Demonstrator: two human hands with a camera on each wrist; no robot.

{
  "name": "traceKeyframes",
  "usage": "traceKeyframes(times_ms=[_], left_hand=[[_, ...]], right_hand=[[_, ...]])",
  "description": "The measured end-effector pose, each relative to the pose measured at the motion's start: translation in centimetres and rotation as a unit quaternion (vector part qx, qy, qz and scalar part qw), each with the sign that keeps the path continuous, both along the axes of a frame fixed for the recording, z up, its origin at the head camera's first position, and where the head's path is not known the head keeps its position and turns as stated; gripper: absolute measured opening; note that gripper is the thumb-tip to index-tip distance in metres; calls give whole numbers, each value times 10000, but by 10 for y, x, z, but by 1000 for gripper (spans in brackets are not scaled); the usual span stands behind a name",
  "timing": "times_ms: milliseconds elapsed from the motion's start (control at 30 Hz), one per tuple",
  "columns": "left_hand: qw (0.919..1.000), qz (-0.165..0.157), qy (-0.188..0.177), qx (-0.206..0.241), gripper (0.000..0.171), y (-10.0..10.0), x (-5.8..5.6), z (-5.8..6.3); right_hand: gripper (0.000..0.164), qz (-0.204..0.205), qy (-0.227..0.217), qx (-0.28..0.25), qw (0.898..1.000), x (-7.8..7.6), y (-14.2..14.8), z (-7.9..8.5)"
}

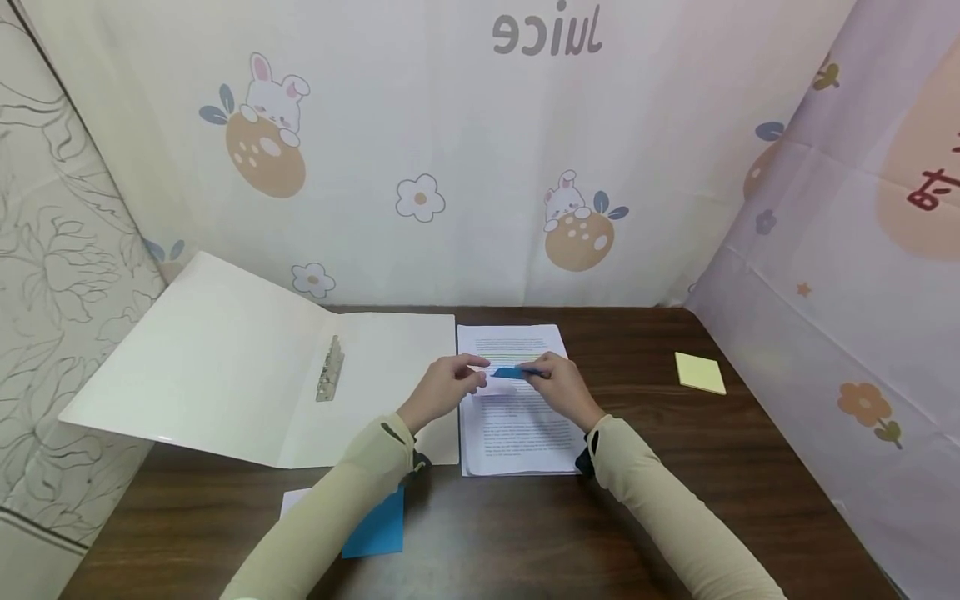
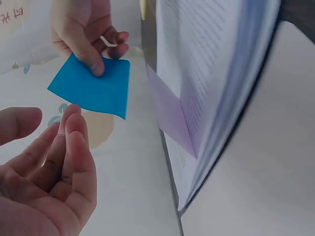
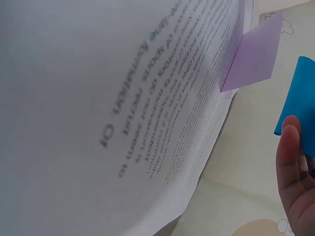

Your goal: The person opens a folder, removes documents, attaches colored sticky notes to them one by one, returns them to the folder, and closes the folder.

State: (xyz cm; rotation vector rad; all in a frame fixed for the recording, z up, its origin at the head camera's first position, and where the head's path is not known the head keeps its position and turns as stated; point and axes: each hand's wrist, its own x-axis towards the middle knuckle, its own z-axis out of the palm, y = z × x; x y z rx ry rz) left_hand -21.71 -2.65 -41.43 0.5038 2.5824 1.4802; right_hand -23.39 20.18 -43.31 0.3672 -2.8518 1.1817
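My right hand (image 1: 561, 385) pinches a blue sticky note (image 2: 106, 88) between thumb and fingers, above the printed pages. Just to the left, my left hand (image 1: 446, 385) has its fingertips right at the note's lower edge in the left wrist view, its thumb apart from them. Under the hands lies a stack of printed paper (image 1: 525, 442), with a highlighted line near the top. A light purple sticky note (image 3: 256, 54) stands up from the top sheet, one edge against the page.
Left of the stack, a white binder (image 1: 382, 342) lies open, its metal clip (image 1: 330, 371) showing. A blue pad of notes (image 1: 378, 525) and a pale one are partly under the left sleeve. A yellow sticky pad (image 1: 701, 372) lies at the right on the dark wooden table (image 1: 510, 542).
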Motion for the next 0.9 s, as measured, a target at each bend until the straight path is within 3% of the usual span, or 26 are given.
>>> traceKeyframes(times_ms=[333, 900], left_hand=[[9994, 39, -220, 264, 28, 13, -5, -3], [9997, 163, -183, 54, 24, 26, -10, -6]], right_hand=[[20, 123, 171, 116, 9997, 6, -2, 0], [20, 130, 186, 246, 9994, 8, 1, 3]])
